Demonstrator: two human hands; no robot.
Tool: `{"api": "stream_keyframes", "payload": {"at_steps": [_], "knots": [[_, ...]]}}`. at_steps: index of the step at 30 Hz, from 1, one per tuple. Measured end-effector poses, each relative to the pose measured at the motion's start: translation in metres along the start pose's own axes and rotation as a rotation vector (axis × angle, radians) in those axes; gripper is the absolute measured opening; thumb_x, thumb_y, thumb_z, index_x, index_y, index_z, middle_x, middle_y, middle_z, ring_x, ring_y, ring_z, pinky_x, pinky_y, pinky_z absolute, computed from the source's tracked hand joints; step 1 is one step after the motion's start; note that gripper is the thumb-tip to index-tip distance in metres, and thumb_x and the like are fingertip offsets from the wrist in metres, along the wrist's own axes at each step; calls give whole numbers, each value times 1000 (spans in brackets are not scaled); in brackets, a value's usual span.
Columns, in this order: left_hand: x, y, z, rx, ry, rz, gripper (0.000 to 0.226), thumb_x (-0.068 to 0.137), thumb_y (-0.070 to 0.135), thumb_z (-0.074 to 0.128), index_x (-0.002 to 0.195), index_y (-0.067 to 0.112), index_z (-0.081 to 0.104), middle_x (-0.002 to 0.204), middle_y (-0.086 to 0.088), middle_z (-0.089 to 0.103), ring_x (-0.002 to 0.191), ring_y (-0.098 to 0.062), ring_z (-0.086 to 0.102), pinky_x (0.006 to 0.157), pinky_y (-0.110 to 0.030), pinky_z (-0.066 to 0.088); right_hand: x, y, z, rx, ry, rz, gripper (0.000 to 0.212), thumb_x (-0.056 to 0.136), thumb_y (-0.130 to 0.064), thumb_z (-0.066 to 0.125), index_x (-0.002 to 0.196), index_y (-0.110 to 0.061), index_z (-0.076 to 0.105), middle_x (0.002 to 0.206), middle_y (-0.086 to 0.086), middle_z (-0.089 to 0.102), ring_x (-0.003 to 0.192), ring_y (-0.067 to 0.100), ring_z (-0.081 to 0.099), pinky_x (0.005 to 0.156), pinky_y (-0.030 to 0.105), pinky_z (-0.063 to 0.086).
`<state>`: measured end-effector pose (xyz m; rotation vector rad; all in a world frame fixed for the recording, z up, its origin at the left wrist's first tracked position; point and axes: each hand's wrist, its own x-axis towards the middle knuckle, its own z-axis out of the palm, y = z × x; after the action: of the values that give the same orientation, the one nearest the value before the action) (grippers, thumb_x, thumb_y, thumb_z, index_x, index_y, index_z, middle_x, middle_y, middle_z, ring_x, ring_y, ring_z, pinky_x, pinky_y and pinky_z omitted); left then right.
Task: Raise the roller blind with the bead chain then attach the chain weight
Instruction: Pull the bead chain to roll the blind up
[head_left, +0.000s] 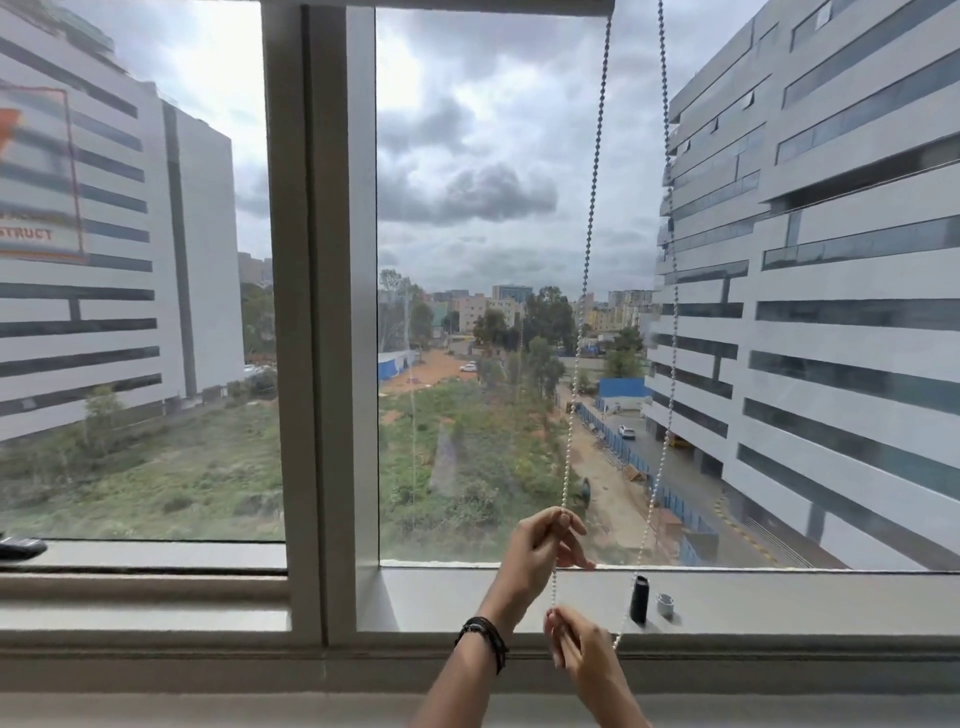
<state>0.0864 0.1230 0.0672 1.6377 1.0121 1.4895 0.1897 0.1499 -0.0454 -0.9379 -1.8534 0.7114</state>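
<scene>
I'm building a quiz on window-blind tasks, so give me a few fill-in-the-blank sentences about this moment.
1. Both hands grip the ____ strand of the bead chain.
2. The left hand grips the chain ____ the right hand.
3. The black chain weight stands on the ____.
4. A dark bracelet sits on the ____ wrist.

Missing words: left; above; sill; left

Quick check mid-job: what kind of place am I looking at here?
Probably an upper-floor room in an office or apartment block, at a window. The bead chain hangs before the glass, the sill holds small parts, and multi-storey buildings stand outside, seen from high up.
</scene>
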Motion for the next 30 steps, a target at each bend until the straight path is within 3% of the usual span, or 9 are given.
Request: {"api": "stream_keyframes", "payload": {"at_steps": [4,8,11,13,15,20,25,28,30], "knots": [[-9,-17,-1,-2,-5,-39,31,101,0,31,85,7,57,55,3,62,58,-11,69,61,-23,54,-12,6,6,-53,-69,37,37,94,0,44,64,-21,48,50,-6,43,44,5,39,48,20,34],[-5,-20,-2,12,-20,-19,33,100,0,32,83,11,58,55,2,64,61,-13,70,68,-32,54,-10,-6,-1,-48,-133,80,27,97,-7,43,77,-16,58,60,-2,59,52,5,51,57,22,43],[-4,-21,-4,38,5,-5,35,101,5,34,80,18,59,59,2,64,60,-9,69,56,-16,49,0,-25,-17,7,-17,68,17,96,-11,46,95,-20,61,78,-3,65,72,6,62,67,17,48],[-4,-24,-6,36,17,9,35,101,7,36,79,20,59,60,3,65,57,-6,65,55,-16,49,11,-44,-29,66,92,20,24,93,-2,46,100,-20,60,85,-4,67,79,6,65,69,18,51],[-5,-24,-8,43,22,17,34,101,10,39,78,22,60,59,7,67,58,-3,64,58,-15,49,25,-66,-40,122,202,-13,35,90,13,42,101,-15,61,87,-1,67,79,11,66,69,19,54],[-5,-22,-12,85,43,11,33,101,12,38,78,22,59,52,9,65,56,-1,64,59,-12,46,64,-125,-65,290,353,-141,29,95,6,37,102,-9,61,86,3,67,77,5,66,71,21,55],[-2,-17,-16,150,39,-9,34,102,16,38,76,24,59,50,10,63,55,0,62,61,-16,45,110,-191,-86,389,248,-226,25,99,-6,38,117,-6,54,98,9,66,87,15,65,69,18,54],[1,-15,-19,191,19,-25,35,102,15,38,75,24,58,53,9,65,57,0,62,64,-22,43,131,-226,-91,409,207,-291,26,99,-5,37,120,-3,51,98,9,65,84,12,65,63,14,53],[4,-14,-23,226,6,-23,34,102,12,36,78,18,59,62,-9,70,58,2,63,64,-20,43,141,-244,-94,398,207,-318,26,99,-4,36,121,-2,50,98,10,65,80,11,64,59,12,52]]}}
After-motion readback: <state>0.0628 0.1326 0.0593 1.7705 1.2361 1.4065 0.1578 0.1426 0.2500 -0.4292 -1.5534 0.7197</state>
